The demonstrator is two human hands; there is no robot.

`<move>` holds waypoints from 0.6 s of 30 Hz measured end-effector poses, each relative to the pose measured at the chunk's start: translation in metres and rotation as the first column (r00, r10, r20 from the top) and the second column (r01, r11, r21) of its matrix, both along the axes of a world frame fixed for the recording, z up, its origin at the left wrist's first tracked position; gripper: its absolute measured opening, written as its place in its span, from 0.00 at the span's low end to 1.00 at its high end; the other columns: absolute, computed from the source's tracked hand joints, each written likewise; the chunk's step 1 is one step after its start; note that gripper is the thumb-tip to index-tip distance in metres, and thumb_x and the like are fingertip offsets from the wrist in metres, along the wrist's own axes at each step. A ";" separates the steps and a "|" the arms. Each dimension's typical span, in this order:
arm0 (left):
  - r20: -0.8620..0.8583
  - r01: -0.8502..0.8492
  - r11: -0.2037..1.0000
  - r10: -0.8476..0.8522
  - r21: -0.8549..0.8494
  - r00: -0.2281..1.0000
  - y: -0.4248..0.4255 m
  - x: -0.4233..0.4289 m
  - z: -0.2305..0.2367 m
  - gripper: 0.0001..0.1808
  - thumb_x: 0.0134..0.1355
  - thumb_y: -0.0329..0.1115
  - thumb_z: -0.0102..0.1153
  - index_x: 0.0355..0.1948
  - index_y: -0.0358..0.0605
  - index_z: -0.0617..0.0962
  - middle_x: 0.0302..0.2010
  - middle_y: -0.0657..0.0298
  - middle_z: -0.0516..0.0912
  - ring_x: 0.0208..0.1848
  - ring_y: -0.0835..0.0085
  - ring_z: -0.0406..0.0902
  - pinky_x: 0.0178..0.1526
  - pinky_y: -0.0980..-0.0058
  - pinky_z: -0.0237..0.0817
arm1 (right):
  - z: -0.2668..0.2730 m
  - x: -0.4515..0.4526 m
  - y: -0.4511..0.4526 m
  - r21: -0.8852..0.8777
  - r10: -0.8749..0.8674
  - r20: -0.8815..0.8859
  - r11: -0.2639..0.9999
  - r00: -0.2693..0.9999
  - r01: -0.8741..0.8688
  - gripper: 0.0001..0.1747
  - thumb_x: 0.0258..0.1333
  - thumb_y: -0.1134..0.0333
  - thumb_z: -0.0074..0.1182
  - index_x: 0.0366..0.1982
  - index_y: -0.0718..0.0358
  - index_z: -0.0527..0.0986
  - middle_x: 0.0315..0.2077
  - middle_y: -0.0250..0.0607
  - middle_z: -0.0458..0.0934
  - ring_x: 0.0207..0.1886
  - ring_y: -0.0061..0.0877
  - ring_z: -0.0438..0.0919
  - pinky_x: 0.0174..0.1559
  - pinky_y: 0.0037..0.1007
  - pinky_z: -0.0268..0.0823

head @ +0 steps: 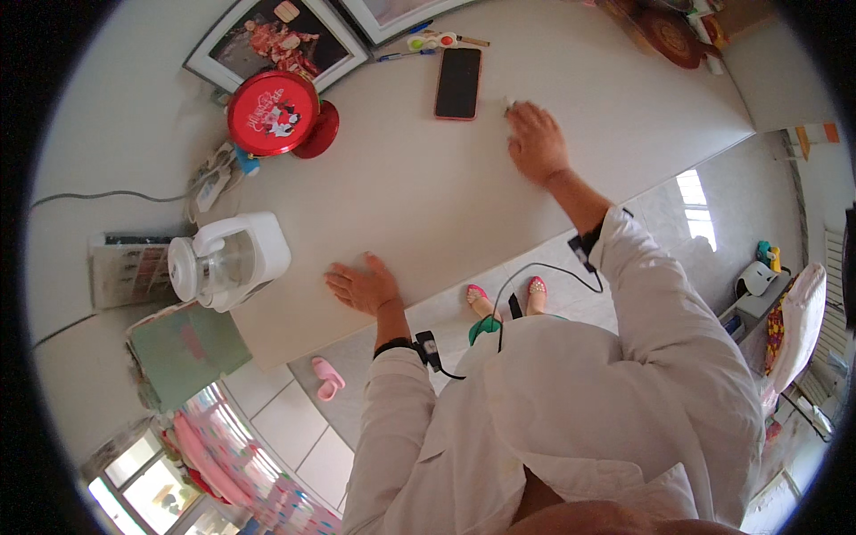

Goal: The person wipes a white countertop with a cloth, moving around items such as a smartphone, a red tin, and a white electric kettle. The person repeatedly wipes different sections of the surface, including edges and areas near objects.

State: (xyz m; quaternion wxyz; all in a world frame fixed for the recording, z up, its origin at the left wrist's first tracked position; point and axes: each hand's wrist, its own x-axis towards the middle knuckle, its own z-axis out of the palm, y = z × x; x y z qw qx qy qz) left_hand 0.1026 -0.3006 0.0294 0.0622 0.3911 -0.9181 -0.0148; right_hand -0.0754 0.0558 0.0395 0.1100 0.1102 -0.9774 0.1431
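My left hand (pixel 364 284) rests palm down near the front edge of a pale table (pixel 401 194), fingers apart, with nothing in it. To its left stands a glass kettle with a white handle and lid (pixel 231 257). Farther back, my right hand (pixel 537 137) reaches over the tabletop; a small whitish thing (pixel 509 105) shows at its fingertips, too small to name. Whether the fingers grip it or only touch it, I cannot tell. Left of that hand lies a smartphone with a dark screen and pink case (pixel 458 83).
A red round tin (pixel 273 114), a framed picture (pixel 274 40), pens (pixel 406 55) and a pop-it toy (pixel 432 42) are at the back. A power strip (pixel 212 187) with cords lies left. Cables hang from both my wrists. Pink slippers (pixel 328 378) are on the floor.
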 end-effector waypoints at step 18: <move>0.004 -0.008 1.000 0.008 0.026 1.000 0.001 -0.001 0.007 0.47 0.64 0.60 0.54 0.73 0.34 0.60 0.75 0.37 0.55 0.78 0.44 0.50 0.77 0.50 0.41 | 0.003 -0.022 -0.166 -0.117 0.340 -0.088 0.930 0.936 -0.348 0.29 0.57 0.61 0.55 0.60 0.63 0.72 0.64 0.43 0.67 0.70 0.40 0.61 0.72 0.43 0.54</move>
